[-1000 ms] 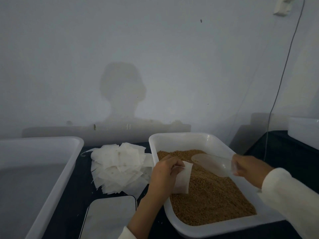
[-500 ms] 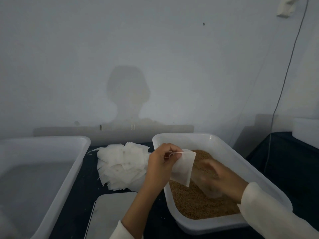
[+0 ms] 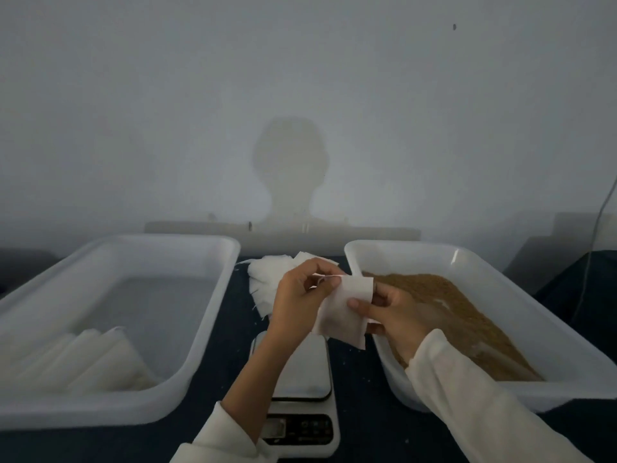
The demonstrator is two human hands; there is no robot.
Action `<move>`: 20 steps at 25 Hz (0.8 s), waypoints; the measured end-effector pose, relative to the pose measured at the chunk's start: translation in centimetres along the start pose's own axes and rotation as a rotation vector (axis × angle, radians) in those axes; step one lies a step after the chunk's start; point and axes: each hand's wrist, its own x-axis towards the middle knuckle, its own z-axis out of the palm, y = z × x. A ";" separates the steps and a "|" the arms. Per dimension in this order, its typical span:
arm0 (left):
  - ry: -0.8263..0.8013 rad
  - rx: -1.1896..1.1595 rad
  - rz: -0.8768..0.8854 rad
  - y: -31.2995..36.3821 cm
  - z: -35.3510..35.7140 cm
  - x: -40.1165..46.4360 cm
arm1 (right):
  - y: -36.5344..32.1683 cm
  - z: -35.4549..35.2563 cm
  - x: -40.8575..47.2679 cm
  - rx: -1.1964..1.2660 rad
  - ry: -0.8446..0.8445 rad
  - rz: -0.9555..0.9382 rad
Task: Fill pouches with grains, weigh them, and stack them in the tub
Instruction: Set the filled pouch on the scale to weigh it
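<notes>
Pouch [image 3: 340,309] was held up over the scale [image 3: 302,379], btw the two tubs. Left hand [image 3: 300,295] pinched its top edge; right hand [image 3: 390,310] pinched the side w/ thumb on front, prob. to spread the mouth for filling. Grain [image 3: 460,312] lay in the right tub [image 3: 567,332]; filled pouches [image 3: 86,355] were stacked in the left tub [image 3: 207,315]; spare pouches [image 3: 267,279] sat on the bench [image 3: 360,379] behind.
</notes>
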 end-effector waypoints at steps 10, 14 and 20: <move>0.085 0.147 -0.321 -6.6 -4.8 -5.4 | 4.7 6.1 0.1 -0.248 0.051 -0.085; 0.099 0.296 -0.324 -7.7 -5.0 -5.3 | 6.0 6.5 0.8 -0.239 0.058 -0.055; 0.028 0.238 -0.332 -8.3 -5.1 -5.5 | 6.5 6.2 0.8 -0.211 0.042 -0.067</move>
